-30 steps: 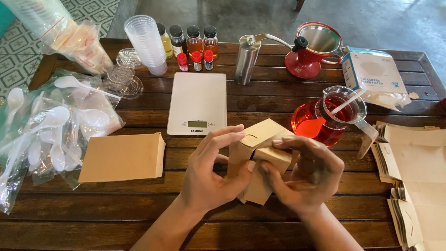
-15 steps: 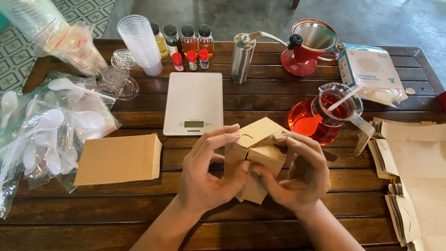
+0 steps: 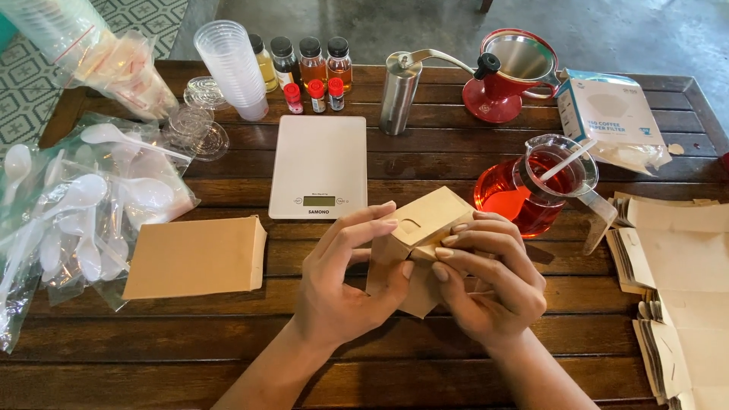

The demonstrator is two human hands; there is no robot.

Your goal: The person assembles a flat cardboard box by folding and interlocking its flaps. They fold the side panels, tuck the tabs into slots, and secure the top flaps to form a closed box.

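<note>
Both hands on the small kraft box (image 3: 422,228) — left hand (image 3: 342,285) cupping its near-left side, right hand (image 3: 490,277) fingertips pinching a flap — white scale (image 3: 319,163) just beyond.

The small kraft box (image 3: 420,228) is partly hidden: the left hand (image 3: 345,285) and right hand (image 3: 486,285) cover its lower half. Right of the box, the flat kraft stack (image 3: 676,304) is cut by the frame edge. Left of it, the spoon bag (image 3: 61,220) likewise.

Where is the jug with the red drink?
In the head view, the glass jug of red drink stands on the right side of the wooden table, just beyond the right hand, between the red dripper and the stack of flat brown cartons.
</note>
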